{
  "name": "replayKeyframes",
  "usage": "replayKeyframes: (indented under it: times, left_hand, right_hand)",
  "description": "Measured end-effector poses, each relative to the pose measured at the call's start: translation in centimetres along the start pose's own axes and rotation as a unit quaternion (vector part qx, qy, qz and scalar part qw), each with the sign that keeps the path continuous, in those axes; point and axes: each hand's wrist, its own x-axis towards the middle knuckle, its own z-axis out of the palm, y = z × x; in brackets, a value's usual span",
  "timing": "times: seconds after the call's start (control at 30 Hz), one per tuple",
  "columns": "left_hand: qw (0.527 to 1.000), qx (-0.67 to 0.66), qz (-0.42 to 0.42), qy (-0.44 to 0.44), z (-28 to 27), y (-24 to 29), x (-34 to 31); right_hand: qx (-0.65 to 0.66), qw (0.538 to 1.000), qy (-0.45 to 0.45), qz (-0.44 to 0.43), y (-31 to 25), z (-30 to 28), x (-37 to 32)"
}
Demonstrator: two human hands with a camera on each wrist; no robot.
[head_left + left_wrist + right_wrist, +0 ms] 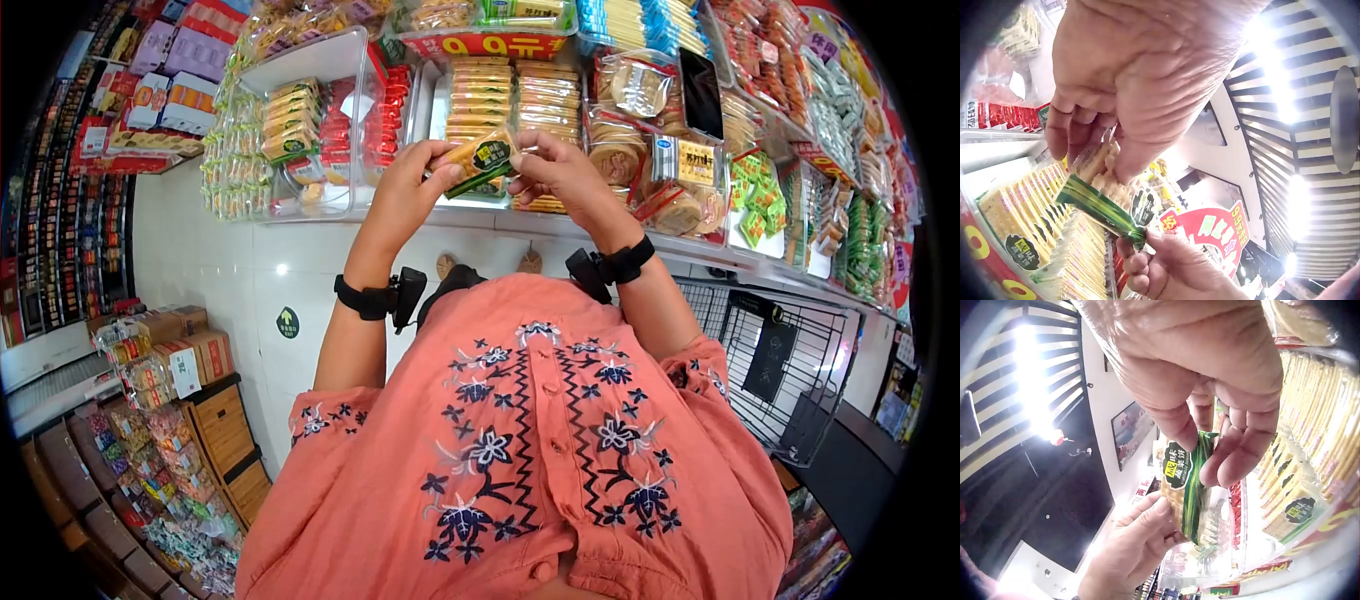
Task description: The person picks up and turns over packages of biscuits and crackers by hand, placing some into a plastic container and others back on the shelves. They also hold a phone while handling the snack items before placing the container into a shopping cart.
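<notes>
"Arms first: how were they held?"

"Both reached forward from the coral shirt (545,420) and angled inward, a black strap (362,299) on the left wrist and another on the right. The left hand (408,190) and right hand (568,178) met over the near edge of the display."

"And the fingers?"

"The left thumb and fingers grasped one end of a cracker packet (478,163); the right thumb and fingertips pinched the other."

"Where was that packet, exactly?"

"Between the hands, tilted, its green edge toward the body, just in front of the yellow stacks."

"How many of each?"

"One packet in the hands, two stacks (480,95) side by side at the far side, and one red price sign (490,46) beyond them. One dark phone (700,95) lay to the right, beside the bagged round crackers (636,85)."

"Anything lower down?"

"Two shoe tips (530,261) on the floor, one wire cart (775,350) on the right, and one green arrow sticker (288,322) on the left."
</notes>
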Motion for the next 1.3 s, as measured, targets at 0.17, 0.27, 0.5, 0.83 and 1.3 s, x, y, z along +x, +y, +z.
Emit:
replayKeyframes:
  times: [0.17, 0.27, 0.5, 0.83, 1.3]
  left_hand:
    - [0.997, -0.074, -0.028, -0.007, 0.5, -1.2, 0.6]
    - [0.995, -0.090, -0.048, -0.024, 0.5, -1.8, 0.7]
    - [0.991, -0.107, -0.057, -0.048, 0.5, -2.5, 1.0]
    - [0.992, 0.110, 0.056, 0.018, 1.1, -3.9, 0.3]
    - [0.990, 0.132, 0.048, -0.019, 4.0, -7.7, -0.4]
  right_hand:
    - [0.002, 1.000, 0.002, 0.011, 0.6, -0.3, 0.4]
    - [-0.003, 1.000, 0.002, 0.023, 0.5, -0.3, 0.4]
    - [-0.016, 0.999, -0.005, 0.042, 0.6, -0.6, 0.6]
    - [-0.021, 0.999, 0.045, 0.012, 1.4, -1.6, 1.1]
    - [-0.029, 0.999, 0.034, 0.016, 1.3, -1.5, 0.8]
